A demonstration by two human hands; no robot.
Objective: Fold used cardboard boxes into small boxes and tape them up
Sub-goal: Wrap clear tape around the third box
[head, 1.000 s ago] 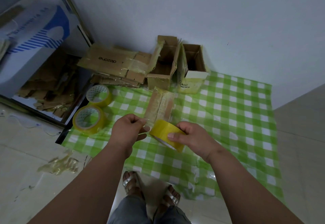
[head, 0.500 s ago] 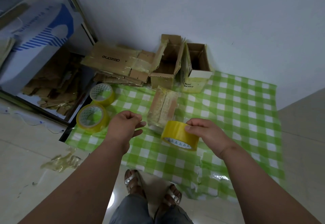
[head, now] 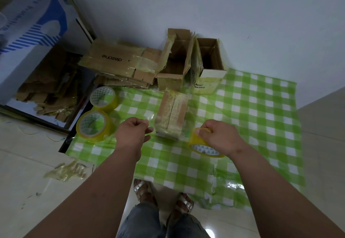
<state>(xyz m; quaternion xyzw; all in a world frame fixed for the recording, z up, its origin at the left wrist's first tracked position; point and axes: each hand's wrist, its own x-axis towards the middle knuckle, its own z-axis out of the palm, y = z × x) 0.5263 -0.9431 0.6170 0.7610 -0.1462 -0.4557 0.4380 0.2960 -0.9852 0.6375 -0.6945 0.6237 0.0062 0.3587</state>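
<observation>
Rightward, tape roll [head: 200, 143] near cloth edge [head: 214, 166]

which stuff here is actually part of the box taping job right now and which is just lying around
In use:
- tape roll, held in the right hand
- left hand, fingers curled, apparently pulling a tape strip
- small taped box on the checked sheet

Lying about:
- two spare tape rolls
- two open boxes
- flattened cardboard
- crumpled tape scrap

Plain white wall [head: 224, 9], glossy pale tiled floor [head: 28, 191], green-and-white checked sheet [head: 261, 116] spread against the wall
</observation>
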